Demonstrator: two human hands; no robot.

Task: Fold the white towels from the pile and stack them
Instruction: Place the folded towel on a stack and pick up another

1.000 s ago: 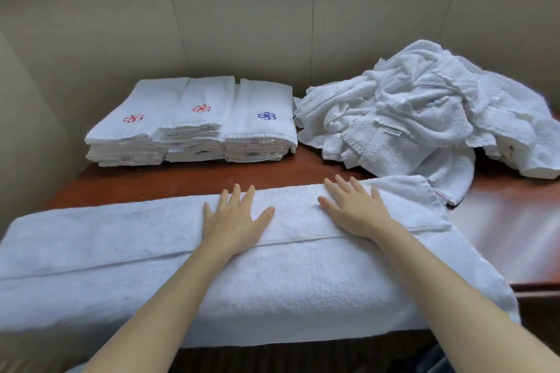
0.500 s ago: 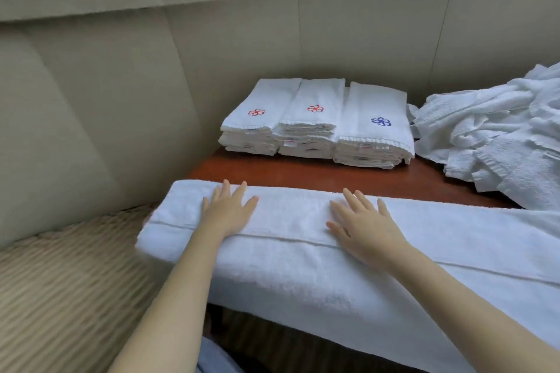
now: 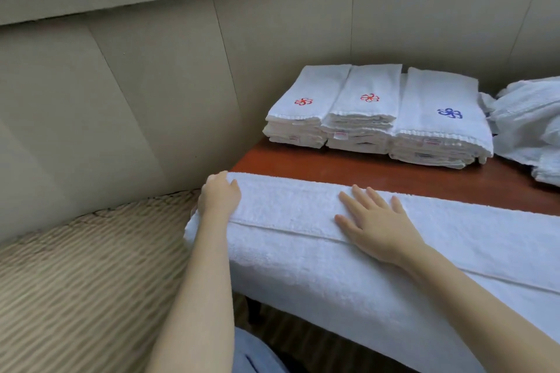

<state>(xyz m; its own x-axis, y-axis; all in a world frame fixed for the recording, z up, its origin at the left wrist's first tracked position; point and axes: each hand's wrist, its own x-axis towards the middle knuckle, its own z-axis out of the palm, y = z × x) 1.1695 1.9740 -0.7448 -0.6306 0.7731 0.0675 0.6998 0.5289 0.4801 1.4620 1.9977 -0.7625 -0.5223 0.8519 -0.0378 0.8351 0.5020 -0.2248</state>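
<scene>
Table (image 3: 363, 171), towel (image 3: 288, 209) under left hand (image 3: 219, 195), right hand (image 3: 377, 225)

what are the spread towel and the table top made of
The towel looks like white cotton terry, from its fuzzy, nubbly pile and stitched hem line. The table top is reddish-brown, smooth, faintly glossy; probably varnished wood or wood-look laminate, hard to tell which.

The red-brown wooden counter (image 3: 333, 165) carries three stacks of folded white towels (image 3: 378, 112) against the wall. In front of these stacks a long white towel (image 3: 303, 239) lies over the counter's edge. To the right of them lies a loose towel pile (image 3: 527, 124).
</scene>
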